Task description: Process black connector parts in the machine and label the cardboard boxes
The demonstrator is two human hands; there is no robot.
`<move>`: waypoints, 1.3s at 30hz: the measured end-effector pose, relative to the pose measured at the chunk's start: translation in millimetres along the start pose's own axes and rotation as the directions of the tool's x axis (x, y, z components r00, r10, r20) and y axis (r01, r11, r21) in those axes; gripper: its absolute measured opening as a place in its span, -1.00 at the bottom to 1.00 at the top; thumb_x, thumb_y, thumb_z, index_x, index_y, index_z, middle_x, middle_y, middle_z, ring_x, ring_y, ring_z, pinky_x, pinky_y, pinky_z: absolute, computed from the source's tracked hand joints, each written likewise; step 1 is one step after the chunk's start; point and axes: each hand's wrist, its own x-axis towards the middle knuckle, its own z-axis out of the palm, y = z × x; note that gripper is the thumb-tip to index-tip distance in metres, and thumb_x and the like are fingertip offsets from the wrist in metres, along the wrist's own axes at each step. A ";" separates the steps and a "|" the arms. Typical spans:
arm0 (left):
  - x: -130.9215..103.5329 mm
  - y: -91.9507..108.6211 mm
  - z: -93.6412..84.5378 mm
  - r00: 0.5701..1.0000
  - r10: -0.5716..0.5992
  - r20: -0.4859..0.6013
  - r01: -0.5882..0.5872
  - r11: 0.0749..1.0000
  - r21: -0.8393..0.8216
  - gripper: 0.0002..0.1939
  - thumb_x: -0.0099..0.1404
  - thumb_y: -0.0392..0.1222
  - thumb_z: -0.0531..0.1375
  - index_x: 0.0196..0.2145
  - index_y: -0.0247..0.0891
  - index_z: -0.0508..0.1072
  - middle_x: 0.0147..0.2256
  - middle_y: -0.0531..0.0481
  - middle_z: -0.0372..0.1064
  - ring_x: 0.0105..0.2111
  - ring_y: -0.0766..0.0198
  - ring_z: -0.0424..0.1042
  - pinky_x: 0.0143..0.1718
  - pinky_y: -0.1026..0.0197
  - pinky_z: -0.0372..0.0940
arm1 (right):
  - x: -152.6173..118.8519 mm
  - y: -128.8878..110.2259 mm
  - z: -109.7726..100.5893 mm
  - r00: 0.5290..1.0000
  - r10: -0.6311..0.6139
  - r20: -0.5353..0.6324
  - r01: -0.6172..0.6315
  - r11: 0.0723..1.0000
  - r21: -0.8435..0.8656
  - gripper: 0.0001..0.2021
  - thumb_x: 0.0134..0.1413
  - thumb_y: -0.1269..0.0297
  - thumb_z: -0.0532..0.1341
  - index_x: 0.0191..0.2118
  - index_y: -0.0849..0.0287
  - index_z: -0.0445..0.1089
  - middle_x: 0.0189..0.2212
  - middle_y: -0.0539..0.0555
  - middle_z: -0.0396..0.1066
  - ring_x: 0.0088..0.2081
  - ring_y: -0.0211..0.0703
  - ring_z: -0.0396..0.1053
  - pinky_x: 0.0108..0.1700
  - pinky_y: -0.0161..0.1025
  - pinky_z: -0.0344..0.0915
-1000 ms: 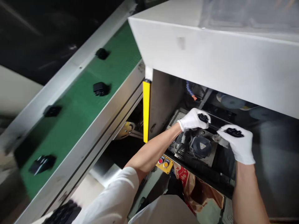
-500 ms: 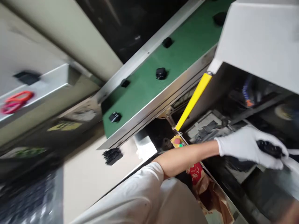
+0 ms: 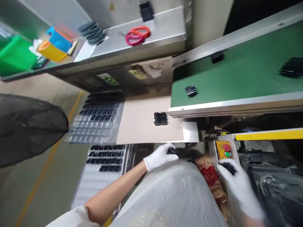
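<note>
My left hand (image 3: 162, 156), in a white glove, is closed round a small black part (image 3: 172, 150) just below the front edge of the beige board (image 3: 139, 123). Over at the right, my gloved right hand (image 3: 233, 175) holds a black part (image 3: 229, 168) beside the yellow button box (image 3: 220, 151). A small stack of black parts (image 3: 160, 118) sits on the board. Single black parts (image 3: 191, 90) lie apart on the green conveyor (image 3: 241, 78). Left of the board is a clear tray (image 3: 94, 130) partly filled with black parts.
Below that tray stands another partly filled tray (image 3: 87, 186). A metal shelf (image 3: 113, 44) at the back carries red scissors (image 3: 138, 35) and tape rolls (image 3: 53, 47). A yellow bar (image 3: 270, 135) runs along the right. A brown paper bag (image 3: 209, 176) lies between my hands.
The view has swung left, bringing the trays and shelf into sight. My hands, close together at the right before, are now apart, the left one near the board.
</note>
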 end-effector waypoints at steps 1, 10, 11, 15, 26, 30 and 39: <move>-4.8 -22.4 -31.5 0.993 -0.016 -0.117 0.014 1.000 -0.021 -0.51 0.11 0.16 0.42 -0.21 -0.27 0.46 -0.28 -0.05 0.51 -0.23 0.10 0.49 -0.13 0.07 0.38 | 3.1 -10.5 46.6 0.982 -0.025 0.186 0.029 0.999 -0.019 -0.67 0.02 -0.18 0.37 -0.25 -0.07 0.50 -0.28 0.12 0.56 -0.22 0.15 0.53 -0.17 0.10 0.50; 32.3 -208.9 -268.2 0.885 -0.015 -0.465 0.100 0.982 0.160 -0.52 0.06 0.15 0.32 -0.19 -0.28 0.56 -0.10 -0.23 0.57 -0.01 -0.11 0.50 0.14 -0.07 0.32 | 58.9 -139.1 433.1 0.481 -0.275 0.832 0.796 0.535 -0.283 -0.70 0.32 0.02 0.23 -0.15 0.17 0.54 -0.14 0.19 0.55 -0.08 0.04 0.44 -0.01 -0.09 0.31; 41.3 -221.4 -284.3 0.890 0.019 -0.456 0.101 0.966 0.237 -0.55 0.07 0.11 0.32 -0.19 -0.27 0.58 -0.03 -0.26 0.55 0.07 -0.14 0.45 0.20 -0.08 0.27 | 67.2 -147.7 457.5 0.465 -0.245 0.851 0.813 0.499 -0.300 -0.73 0.33 0.08 0.23 -0.13 0.18 0.54 -0.13 0.20 0.55 -0.07 0.05 0.44 -0.01 -0.08 0.30; 54.1 -245.8 -320.5 0.922 0.097 -0.374 0.100 0.875 0.473 -0.54 0.10 -0.01 0.33 -0.07 -0.27 0.59 0.22 -0.30 0.37 0.27 -0.21 0.26 0.34 -0.11 0.12 | 77.7 -158.6 499.7 0.473 -0.156 0.867 0.812 0.459 -0.361 -0.81 0.28 0.28 0.26 -0.06 0.23 0.51 -0.09 0.25 0.55 0.01 0.16 0.40 0.04 0.02 0.26; 68.9 -119.1 -175.1 0.892 0.370 -0.260 -0.137 0.769 0.625 -0.55 0.42 -0.10 0.19 0.22 -0.21 0.40 0.16 -0.28 0.40 0.08 -0.14 0.37 0.04 -0.11 0.24 | 98.8 -97.9 350.4 0.843 -0.356 0.403 0.529 0.413 -0.741 -0.58 0.33 0.24 0.13 0.23 0.18 0.43 0.12 0.32 0.42 0.05 0.26 0.28 0.03 0.07 0.18; 98.1 -122.3 -148.6 0.921 0.335 -0.197 -0.166 0.797 0.581 -0.60 0.39 -0.16 0.23 0.15 -0.26 0.45 0.22 -0.33 0.33 0.17 -0.21 0.30 0.08 -0.16 0.22 | 89.6 -77.5 348.4 0.855 -0.296 0.425 0.517 0.536 -0.667 -0.67 0.30 0.28 0.14 0.10 0.17 0.48 0.11 0.33 0.42 0.09 0.26 0.27 0.11 0.10 0.16; 95.2 -153.1 -126.8 0.972 0.119 -0.203 -0.118 0.993 0.017 -0.67 0.28 -0.25 0.31 0.00 -0.28 0.44 -0.01 -0.28 0.51 0.05 -0.05 0.48 0.20 -0.15 0.29 | 47.7 -25.2 340.8 0.987 -0.009 0.158 0.032 0.989 -0.144 -0.68 0.04 0.18 0.33 -0.07 0.12 0.42 -0.07 0.24 0.51 0.05 0.15 0.39 0.24 0.14 0.24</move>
